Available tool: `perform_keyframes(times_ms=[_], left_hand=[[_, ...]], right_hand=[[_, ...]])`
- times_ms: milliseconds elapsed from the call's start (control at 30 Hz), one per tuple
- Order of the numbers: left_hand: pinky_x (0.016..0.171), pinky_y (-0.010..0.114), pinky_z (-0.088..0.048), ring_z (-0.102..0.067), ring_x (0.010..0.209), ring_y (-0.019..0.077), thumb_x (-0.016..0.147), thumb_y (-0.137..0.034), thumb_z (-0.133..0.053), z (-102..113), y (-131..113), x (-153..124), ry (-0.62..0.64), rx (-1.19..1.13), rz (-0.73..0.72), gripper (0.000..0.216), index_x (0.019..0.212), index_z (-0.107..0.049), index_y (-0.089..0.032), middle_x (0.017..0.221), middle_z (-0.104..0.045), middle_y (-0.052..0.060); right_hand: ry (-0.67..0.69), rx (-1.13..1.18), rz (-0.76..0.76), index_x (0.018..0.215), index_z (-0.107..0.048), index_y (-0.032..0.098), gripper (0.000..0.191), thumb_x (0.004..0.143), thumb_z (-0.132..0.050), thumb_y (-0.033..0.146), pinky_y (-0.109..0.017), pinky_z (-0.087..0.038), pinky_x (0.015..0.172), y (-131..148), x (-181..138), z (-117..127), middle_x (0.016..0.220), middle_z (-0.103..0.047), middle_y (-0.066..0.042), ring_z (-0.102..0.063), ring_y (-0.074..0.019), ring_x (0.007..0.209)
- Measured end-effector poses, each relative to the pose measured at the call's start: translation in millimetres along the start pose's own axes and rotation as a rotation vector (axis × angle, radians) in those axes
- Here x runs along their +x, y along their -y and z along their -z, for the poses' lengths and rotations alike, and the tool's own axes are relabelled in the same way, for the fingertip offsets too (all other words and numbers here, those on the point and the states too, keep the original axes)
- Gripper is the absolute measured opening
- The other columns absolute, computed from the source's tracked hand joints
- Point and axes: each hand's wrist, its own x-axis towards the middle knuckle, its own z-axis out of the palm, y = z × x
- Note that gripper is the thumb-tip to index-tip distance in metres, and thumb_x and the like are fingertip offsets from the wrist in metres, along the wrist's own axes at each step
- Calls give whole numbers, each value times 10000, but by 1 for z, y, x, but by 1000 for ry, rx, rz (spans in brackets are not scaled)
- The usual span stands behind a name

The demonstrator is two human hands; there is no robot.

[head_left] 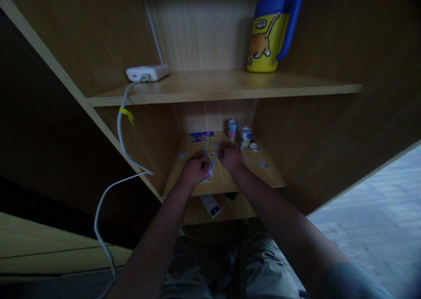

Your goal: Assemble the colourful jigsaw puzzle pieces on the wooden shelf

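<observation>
Small jigsaw puzzle pieces (262,163) lie scattered over the lower shelf board, some loose and some joined in a patch (211,171) near the front. My left hand (196,168) rests at the left side of that patch, its fingers curled in; what they hold, if anything, is hidden. Just right of it, my right hand (231,156) is closed low over the board beside several pieces, its fingertips out of sight. Behind both hands a colourful picture card (201,137) lies flat near the back wall.
Two small printed cans (232,129) stand at the back right, with a round lid (254,146) beside them. Above, a shelf (210,86) carries a white charger (148,73) with a hanging cable (119,127) and a yellow-blue mug (268,35). A white power bank (211,206) sits below.
</observation>
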Motion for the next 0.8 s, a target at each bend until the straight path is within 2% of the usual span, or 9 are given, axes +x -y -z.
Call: perform_keyframes(times_ms=[133,600,800], left_hand=[[928,380,-566,-726,941,257,1001,-224,-585,-2,-1,-1,0,-1,-35,180,914,-742,-224,971,-772,77],[916,398,-565,-728,941,267,1007,-253,-573,-5,2,0,24,-29,-11,186,919,-735,-228,976,-786,85],[900,388,-569,-721,913,258,1006,-253,-585,-5,2,0,14,-40,-15,186,913,-742,-220,959,-776,85]], right_hand=[[-5,-2,-1,1341,-748,178,400,1106,-477,353,-414,-475,1078,-1,1,0,1379,-717,-164,-627,-323,1250],[3,2,0,1391,-740,182,439,1115,-441,345,-449,-437,1127,-1,2,-2,1384,-714,-182,-620,-324,1264],[-12,6,-23,1375,-747,190,428,1112,-448,347,-438,-476,1064,0,0,-2,1368,-718,-170,-623,-335,1251]])
